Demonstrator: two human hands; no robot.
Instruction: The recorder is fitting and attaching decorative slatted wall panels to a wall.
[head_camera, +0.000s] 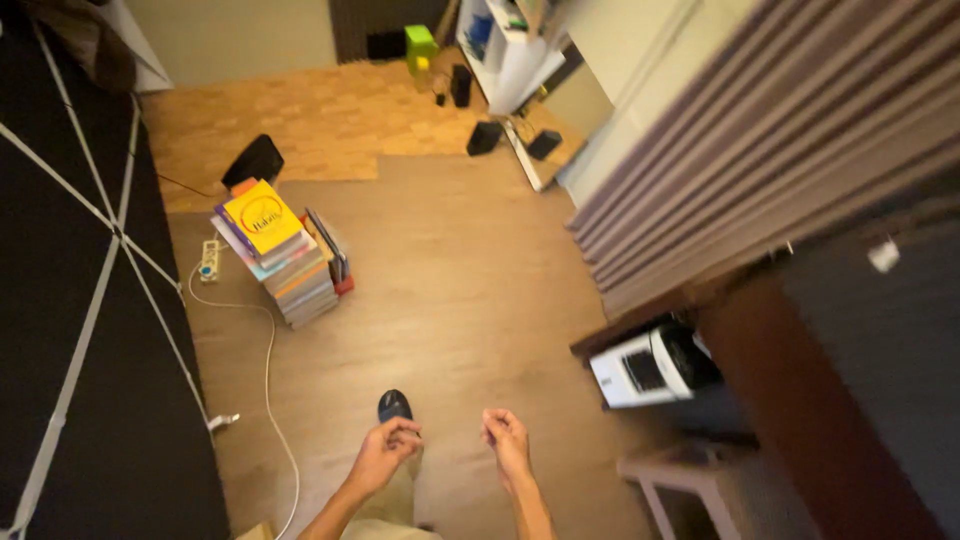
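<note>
Both hands low and empty: left hand (385, 452) loosely curled, fingers together on nothing, right hand (507, 445) half-open, fingers slightly apart, nothing held. Just beyond the left fingers, a dark shoe (394, 404) planted on the wooden floor (450, 280). Left of the fingers, a white cable (268, 380) trailing across the floor — likely trip hazard, could snag a foot. Further out, well beyond the fingers, a leaning stack of books (280, 255), yellow one on top, tilted enough to topple if bumped or tugged by that cable.
</note>
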